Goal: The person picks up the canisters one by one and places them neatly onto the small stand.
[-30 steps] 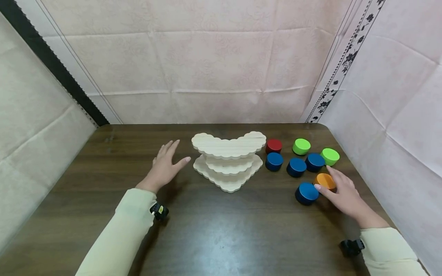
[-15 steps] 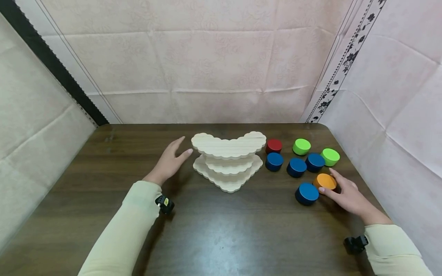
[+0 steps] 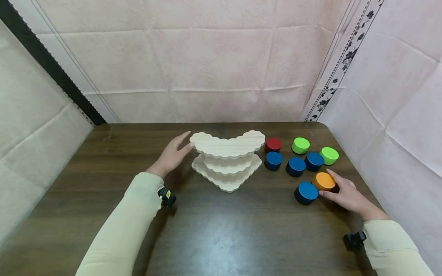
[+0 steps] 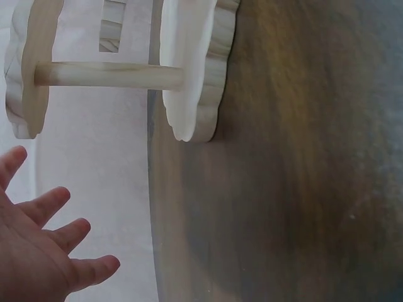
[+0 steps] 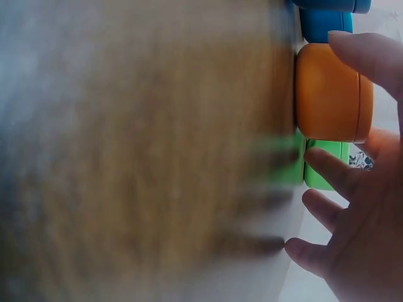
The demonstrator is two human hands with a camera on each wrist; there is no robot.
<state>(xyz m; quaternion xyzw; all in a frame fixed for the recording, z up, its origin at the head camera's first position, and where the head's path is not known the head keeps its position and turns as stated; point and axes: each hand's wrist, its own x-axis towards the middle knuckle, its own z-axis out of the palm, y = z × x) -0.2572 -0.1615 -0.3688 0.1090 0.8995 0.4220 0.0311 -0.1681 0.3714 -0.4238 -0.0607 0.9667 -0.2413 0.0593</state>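
Note:
A pale wooden tiered stand [image 3: 228, 147] with scalloped shelves sits near the middle of the table. My left hand [image 3: 170, 155] is at its left side, thumb tip right at the top shelf's edge. In the left wrist view, the left hand's [image 4: 38, 245] fingers are spread beside the stand's dowel post [image 4: 113, 75]. On the right, my right hand [image 3: 345, 193] has thumb and index finger around an orange round lidded container [image 3: 323, 181]. In the right wrist view, the thumb lies at one side of the orange container [image 5: 330, 94]; the other fingers are spread.
Several blue round containers [image 3: 305, 193] stand close by; one is directly beside the orange one. Two green containers [image 3: 300, 145] and a red one [image 3: 273, 145] are farther back. Pale cloth walls [image 3: 214, 76] enclose the brown table [image 3: 214, 230] at back and sides.
My left hand has moved forward and right, up to the stand's edge. My right hand has drawn back slightly from above the orange container and settled around it. The containers stay in place.

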